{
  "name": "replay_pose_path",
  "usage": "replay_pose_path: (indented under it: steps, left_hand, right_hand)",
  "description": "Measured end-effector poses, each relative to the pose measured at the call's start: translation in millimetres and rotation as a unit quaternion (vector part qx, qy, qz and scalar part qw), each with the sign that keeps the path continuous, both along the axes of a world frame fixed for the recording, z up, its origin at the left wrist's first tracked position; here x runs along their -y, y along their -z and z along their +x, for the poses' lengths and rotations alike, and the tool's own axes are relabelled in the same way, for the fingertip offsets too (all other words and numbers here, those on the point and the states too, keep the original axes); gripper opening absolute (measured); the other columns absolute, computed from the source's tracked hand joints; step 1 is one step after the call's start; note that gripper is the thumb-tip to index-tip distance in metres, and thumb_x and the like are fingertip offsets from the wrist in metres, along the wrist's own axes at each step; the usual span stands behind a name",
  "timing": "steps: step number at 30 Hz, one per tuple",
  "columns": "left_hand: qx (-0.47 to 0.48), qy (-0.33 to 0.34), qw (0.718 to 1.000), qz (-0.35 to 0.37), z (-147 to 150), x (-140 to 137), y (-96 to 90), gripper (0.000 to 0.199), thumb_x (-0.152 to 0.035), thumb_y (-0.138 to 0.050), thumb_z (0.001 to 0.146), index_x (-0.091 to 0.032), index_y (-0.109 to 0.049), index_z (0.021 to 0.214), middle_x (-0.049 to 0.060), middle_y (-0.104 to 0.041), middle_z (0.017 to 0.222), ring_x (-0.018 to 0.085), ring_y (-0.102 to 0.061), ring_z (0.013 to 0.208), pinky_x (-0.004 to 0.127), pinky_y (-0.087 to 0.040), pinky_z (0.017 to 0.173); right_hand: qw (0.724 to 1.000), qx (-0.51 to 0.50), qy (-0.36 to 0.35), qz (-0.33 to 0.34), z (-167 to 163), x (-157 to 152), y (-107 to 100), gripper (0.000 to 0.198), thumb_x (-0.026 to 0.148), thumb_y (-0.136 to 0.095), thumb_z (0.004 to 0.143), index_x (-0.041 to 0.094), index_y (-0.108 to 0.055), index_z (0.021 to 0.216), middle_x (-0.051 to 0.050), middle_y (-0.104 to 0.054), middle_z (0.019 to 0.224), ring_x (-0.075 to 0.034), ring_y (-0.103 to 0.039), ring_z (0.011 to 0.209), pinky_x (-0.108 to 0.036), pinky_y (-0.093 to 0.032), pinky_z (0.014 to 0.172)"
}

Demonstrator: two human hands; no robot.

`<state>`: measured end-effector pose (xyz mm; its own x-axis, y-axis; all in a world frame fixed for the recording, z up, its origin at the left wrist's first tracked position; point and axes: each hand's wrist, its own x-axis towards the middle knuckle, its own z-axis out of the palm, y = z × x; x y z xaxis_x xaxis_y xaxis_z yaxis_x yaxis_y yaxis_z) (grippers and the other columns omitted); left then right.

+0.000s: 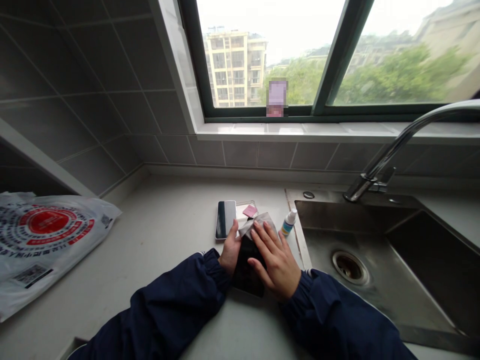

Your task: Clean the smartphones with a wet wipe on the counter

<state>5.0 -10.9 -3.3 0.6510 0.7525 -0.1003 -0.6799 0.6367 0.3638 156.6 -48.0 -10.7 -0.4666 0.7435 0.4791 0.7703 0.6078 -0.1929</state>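
Observation:
My left hand (230,250) is closed round the left edge of a black phone (249,270) with a dark, glossy face, tilted above the counter. A pale grey cloth (265,220) covers the phone's far end. Flat across the cloth and the phone lies my right hand (277,260), fingers stretched out and thumb apart. Beyond my left hand, a second phone (226,219) rests on the counter. Beside it are a clear case (240,205) and a small pink square (250,211). A small white spray bottle (288,222) with a blue label stands right of the cloth.
At the right is a steel sink (318,245) with a drain (350,267) and a curved chrome faucet (390,145). A white printed plastic bag (52,235) sits at the left of the counter (157,220). Behind are a tiled wall and a window.

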Motion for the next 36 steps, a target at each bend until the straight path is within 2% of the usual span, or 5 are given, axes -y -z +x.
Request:
replay_pose_path:
  steps: [15, 29, 36]
  left_hand:
    - [-0.011, -0.026, 1.000, -0.012, 1.3, 1.0, -5.1, 0.076, -0.061, -0.023, 0.097, -0.005, -0.042, 0.145, 0.018, -0.058, 0.136, 0.029, -0.045, 0.137, 0.040, -0.022, 0.119]
    - [0.009, -0.008, 0.999, 0.042, 2.6, 2.0, -1.1, 0.076, -0.063, -0.022, 0.096, -0.011, -0.039, 0.148, 0.016, -0.054, 0.142, 0.031, -0.040, 0.140, 0.043, -0.017, 0.120]
    - [0.012, -0.007, 0.999, 0.044, 0.9, 1.2, 3.3, 0.077, -0.064, -0.025, 0.095, -0.010, -0.039, 0.148, 0.016, -0.051, 0.144, 0.031, -0.039, 0.141, 0.042, -0.018, 0.120]
  right_hand:
    - [1.000, -0.019, 0.003, 0.011, 0.7, 0.7, -1.0, 0.063, 0.038, -0.043, 0.099, 0.015, -0.024, 0.155, -0.013, -0.027, 0.159, -0.033, -0.017, 0.149, -0.060, -0.028, 0.114]
    - [0.998, -0.057, 0.016, 0.034, 0.8, -1.4, -1.2, 0.066, 0.038, -0.045, 0.099, 0.014, -0.021, 0.156, -0.015, -0.025, 0.160, -0.036, -0.016, 0.149, -0.061, -0.030, 0.114]
    - [0.997, -0.062, 0.017, 0.035, 1.0, -1.8, -1.0, 0.065, 0.037, -0.045, 0.099, 0.013, -0.023, 0.155, -0.015, -0.026, 0.159, -0.037, -0.017, 0.149, -0.062, -0.031, 0.113]
